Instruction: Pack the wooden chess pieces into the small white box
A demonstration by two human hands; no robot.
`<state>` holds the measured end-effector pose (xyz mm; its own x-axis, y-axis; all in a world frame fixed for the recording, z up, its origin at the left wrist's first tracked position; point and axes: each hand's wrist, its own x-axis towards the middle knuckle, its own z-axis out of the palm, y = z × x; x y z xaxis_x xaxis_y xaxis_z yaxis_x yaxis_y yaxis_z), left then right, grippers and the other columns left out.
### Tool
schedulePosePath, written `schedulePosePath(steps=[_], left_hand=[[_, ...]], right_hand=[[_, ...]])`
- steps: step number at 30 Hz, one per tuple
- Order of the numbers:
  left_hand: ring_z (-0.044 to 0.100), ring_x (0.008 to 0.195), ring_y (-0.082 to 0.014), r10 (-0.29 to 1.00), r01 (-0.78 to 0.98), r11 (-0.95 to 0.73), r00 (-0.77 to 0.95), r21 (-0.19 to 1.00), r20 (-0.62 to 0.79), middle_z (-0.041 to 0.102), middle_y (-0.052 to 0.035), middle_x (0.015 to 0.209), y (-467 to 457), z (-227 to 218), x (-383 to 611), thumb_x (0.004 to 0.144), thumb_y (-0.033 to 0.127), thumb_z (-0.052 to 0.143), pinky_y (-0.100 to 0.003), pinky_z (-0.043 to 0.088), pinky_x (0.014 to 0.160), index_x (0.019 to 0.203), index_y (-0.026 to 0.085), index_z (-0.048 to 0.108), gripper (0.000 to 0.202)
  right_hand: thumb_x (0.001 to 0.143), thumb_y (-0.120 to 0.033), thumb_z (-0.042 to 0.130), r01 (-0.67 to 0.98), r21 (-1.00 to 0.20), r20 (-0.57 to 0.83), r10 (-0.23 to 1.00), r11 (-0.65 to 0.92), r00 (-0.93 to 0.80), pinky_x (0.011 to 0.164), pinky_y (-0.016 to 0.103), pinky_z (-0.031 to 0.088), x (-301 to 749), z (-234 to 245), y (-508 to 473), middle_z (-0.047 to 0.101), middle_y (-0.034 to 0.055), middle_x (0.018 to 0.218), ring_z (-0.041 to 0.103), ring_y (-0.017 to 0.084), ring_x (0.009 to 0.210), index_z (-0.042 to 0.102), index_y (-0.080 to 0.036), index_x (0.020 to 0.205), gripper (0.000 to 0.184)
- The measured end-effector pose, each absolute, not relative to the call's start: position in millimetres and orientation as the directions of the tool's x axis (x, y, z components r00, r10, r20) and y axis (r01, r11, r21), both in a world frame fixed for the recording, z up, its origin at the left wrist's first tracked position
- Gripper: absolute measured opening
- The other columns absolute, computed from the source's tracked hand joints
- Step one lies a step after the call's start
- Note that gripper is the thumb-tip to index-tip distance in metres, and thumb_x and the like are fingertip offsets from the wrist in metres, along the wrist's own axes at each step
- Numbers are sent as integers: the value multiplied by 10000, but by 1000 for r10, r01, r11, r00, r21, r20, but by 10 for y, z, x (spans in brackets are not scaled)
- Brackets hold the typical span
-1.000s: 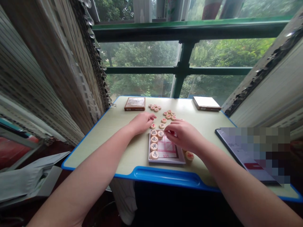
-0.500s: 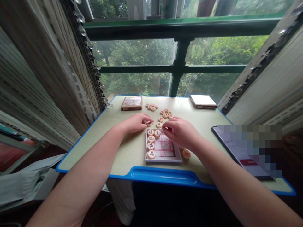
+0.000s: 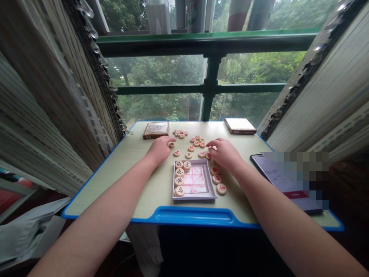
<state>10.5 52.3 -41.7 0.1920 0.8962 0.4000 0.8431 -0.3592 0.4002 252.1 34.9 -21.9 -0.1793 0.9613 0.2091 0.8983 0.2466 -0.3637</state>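
At the table's far left-centre, my left hand (image 3: pixel 160 151) has its fingers curled round a wooden Chinese chess piece (image 3: pixel 172 145) with a dark character. My right hand (image 3: pixel 224 152) is bent in a pinch on the other side, over a pale round piece (image 3: pixel 213 147) partly covered by its fingers. Just below those fingertips lies a red-marked piece (image 3: pixel 208 156). Between and in front of both hands is a shallow white box (image 3: pixel 211 181). Black-marked pieces (image 3: pixel 179 172) fill its left side in a column, with one stack (image 3: pixel 187 165) beside the top one.
Loose pieces (image 3: pixel 196 143) lie beyond the box, with another cluster (image 3: pixel 180 133) farther back. Red-marked pieces (image 3: pixel 221 188) line its right side. A brown box (image 3: pixel 156 130) and a white-topped box (image 3: pixel 240 125) stand at the back; a tablet (image 3: pixel 284 184) lies right.
My left hand has moved away left from one dark-marked piece, which now lies uncovered, to another. My right hand has drawn back from over the white box, up and to the right.
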Motion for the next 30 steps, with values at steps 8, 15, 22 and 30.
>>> schedulePosePath(steps=[8,15,22,30], left_hand=[[619,969,-185,896,846,-405,291,348,334,689,-69,1030,517,-414,74,713,21,415,-289,465,921,947,140,706,393],[616,962,-210,913,878,-364,271,310,304,691,-85,1012,496,-392,80,771,147,459,-311,461,908,915,133,713,293],[619,933,-242,952,923,-265,205,278,227,688,-100,1012,483,-320,46,823,364,515,-332,461,837,937,170,703,293],[634,816,-267,968,972,-107,54,211,244,703,-97,871,474,-320,58,760,327,558,-341,477,687,796,181,676,191]], right_hand=[[762,-138,466,882,-404,121,969,244,-214,785,272,446,2554,-145,339,658,75,1007,609,188,852,715,-192,926,303],[760,-151,481,894,-357,128,962,271,-240,806,282,442,2559,-227,374,631,73,1039,604,190,857,717,-202,901,279],[795,-219,483,939,-158,178,944,307,-279,802,316,433,2557,-204,329,661,79,994,572,222,896,718,-209,920,267],[811,-257,475,968,-154,183,968,200,-171,810,336,438,2605,-240,373,646,99,1040,574,241,908,730,-201,929,287]])
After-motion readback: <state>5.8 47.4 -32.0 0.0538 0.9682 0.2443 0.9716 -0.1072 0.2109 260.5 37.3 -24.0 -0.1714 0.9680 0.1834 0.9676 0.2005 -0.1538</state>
